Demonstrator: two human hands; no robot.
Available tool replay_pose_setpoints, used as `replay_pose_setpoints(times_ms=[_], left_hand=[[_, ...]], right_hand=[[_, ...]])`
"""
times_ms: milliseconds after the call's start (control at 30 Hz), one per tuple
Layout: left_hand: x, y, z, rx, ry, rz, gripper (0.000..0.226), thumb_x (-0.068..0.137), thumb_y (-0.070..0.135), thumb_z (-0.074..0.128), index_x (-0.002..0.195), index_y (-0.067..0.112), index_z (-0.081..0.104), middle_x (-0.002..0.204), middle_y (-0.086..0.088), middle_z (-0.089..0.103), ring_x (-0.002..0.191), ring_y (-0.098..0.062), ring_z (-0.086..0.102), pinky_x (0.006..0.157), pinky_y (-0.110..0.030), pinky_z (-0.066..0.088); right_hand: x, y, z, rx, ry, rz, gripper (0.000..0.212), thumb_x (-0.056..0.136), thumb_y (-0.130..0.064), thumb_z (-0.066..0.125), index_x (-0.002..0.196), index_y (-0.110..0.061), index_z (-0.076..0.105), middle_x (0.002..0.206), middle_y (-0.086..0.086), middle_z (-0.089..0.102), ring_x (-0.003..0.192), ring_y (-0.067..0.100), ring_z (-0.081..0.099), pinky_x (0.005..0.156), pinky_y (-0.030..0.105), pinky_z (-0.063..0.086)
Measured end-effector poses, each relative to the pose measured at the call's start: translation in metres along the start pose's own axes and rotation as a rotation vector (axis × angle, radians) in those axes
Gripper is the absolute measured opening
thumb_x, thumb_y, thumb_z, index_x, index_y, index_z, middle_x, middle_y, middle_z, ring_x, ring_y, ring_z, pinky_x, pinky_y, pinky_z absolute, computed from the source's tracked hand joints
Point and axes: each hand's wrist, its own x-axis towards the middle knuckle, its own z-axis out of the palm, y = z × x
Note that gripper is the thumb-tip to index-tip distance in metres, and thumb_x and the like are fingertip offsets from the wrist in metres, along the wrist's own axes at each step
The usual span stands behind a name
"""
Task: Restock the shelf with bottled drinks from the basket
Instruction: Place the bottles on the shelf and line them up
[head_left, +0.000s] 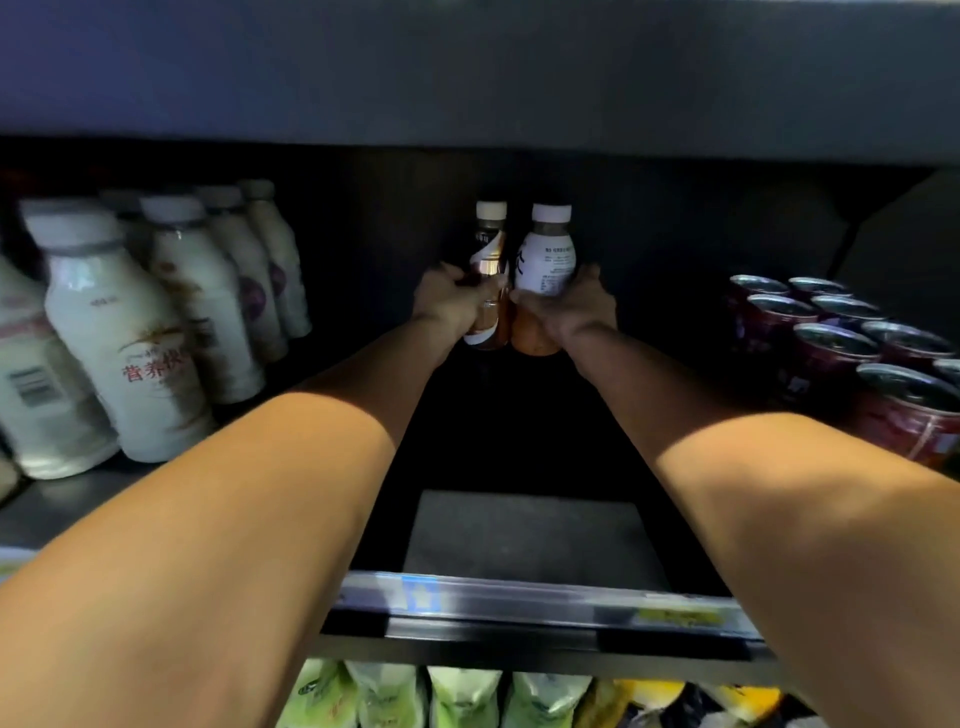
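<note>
Both my arms reach deep into a dark shelf bay (524, 530). My left hand (451, 301) grips a slim bottle with a brown-and-white label and cream cap (489, 249). My right hand (569, 306) grips a rounder bottle with a white label, white cap and orange drink showing at its base (548, 254). The two bottles stand upright side by side, almost touching, near the back of the shelf. My fingers hide their lower halves. The basket is out of view.
Several white milk-drink bottles (130, 332) fill the shelf's left side. Several dark red cans (841, 353) are packed on the right. A price rail (524, 603) runs along the front edge, with green and yellow packets (462, 696) on the shelf below. The upper shelf (467, 78) hangs low overhead.
</note>
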Motion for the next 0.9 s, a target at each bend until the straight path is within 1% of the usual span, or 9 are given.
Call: replay_pose_setpoints(times_ms=[100,167,267,433,600,667,733,800,900], left_hand=[[0.003,-0.003,0.002,0.021,0.024,0.007,0.034,0.081,0.040,0.078,0.096,0.019,0.057,0.099,-0.002,0.066,0.091,-0.015,0.064,0.078,-0.026,0.051],[0.004,-0.004,0.003,0.031,0.040,0.023,0.040,0.082,0.041,0.077,0.105,0.014,0.059,0.101,-0.001,0.065,0.089,-0.013,0.062,0.072,-0.022,0.045],[0.002,-0.006,0.004,0.055,0.055,0.051,0.047,0.083,0.043,0.075,0.113,0.010,0.059,0.104,-0.001,0.065,0.091,-0.013,0.063,0.064,-0.018,0.044],[-0.002,-0.007,0.003,0.015,0.069,0.050,0.041,0.084,0.042,0.075,0.108,0.016,0.055,0.104,0.000,0.063,0.097,-0.015,0.063,0.080,-0.025,0.050],[-0.005,-0.009,0.006,-0.024,0.095,0.061,0.045,0.085,0.038,0.074,0.116,0.011,0.056,0.106,-0.003,0.065,0.103,-0.020,0.065,0.087,-0.029,0.052],[-0.006,-0.004,0.006,0.054,0.070,0.034,0.047,0.087,0.043,0.069,0.119,0.013,0.053,0.111,-0.006,0.065,0.105,-0.023,0.064,0.085,-0.029,0.051],[-0.009,0.004,0.005,0.234,0.032,0.011,0.050,0.091,0.049,0.059,0.125,0.014,0.049,0.120,-0.011,0.063,0.110,-0.030,0.062,0.087,-0.033,0.050],[-0.015,0.017,0.003,0.376,0.032,0.009,0.057,0.092,0.054,0.053,0.132,0.012,0.047,0.130,-0.014,0.061,0.117,-0.034,0.059,0.093,-0.037,0.050],[-0.025,0.031,-0.001,0.487,-0.005,-0.031,0.071,0.090,0.056,0.055,0.140,0.007,0.044,0.138,-0.016,0.055,0.124,-0.034,0.055,0.098,-0.037,0.049]], right_hand=[[0.003,0.000,0.003,-0.004,0.009,0.004,0.075,0.073,-0.043,0.083,0.130,-0.016,0.042,0.135,0.009,0.058,0.121,0.029,0.059,0.098,0.037,0.050],[0.005,0.001,0.005,-0.016,0.015,0.001,0.075,0.073,-0.043,0.083,0.129,-0.016,0.042,0.133,0.009,0.059,0.120,0.029,0.059,0.097,0.037,0.050],[0.005,0.001,0.006,-0.025,0.019,-0.001,0.074,0.072,-0.044,0.084,0.128,-0.017,0.043,0.132,0.009,0.060,0.119,0.029,0.060,0.095,0.037,0.051],[0.008,0.001,0.006,-0.050,0.029,-0.001,0.074,0.072,-0.046,0.083,0.130,-0.017,0.045,0.132,0.009,0.060,0.119,0.028,0.060,0.094,0.036,0.051],[0.008,0.006,0.008,-0.027,0.029,-0.023,0.074,0.072,-0.046,0.083,0.130,-0.018,0.048,0.130,0.007,0.062,0.119,0.027,0.061,0.095,0.036,0.053],[0.008,0.002,0.006,-0.035,0.030,0.007,0.076,0.071,-0.047,0.083,0.132,-0.017,0.048,0.132,0.007,0.060,0.121,0.027,0.059,0.096,0.035,0.051],[0.005,-0.004,0.002,-0.037,0.005,0.048,0.079,0.067,-0.051,0.084,0.131,-0.018,0.050,0.130,0.006,0.062,0.117,0.027,0.061,0.095,0.038,0.053],[0.000,-0.007,-0.005,0.030,-0.067,0.084,0.081,0.063,-0.054,0.085,0.129,-0.020,0.055,0.125,0.004,0.066,0.108,0.025,0.066,0.088,0.041,0.057],[-0.012,-0.003,-0.019,0.078,-0.124,0.115,0.079,0.063,-0.060,0.083,0.129,-0.020,0.060,0.119,0.002,0.069,0.103,0.021,0.066,0.077,0.037,0.057]])
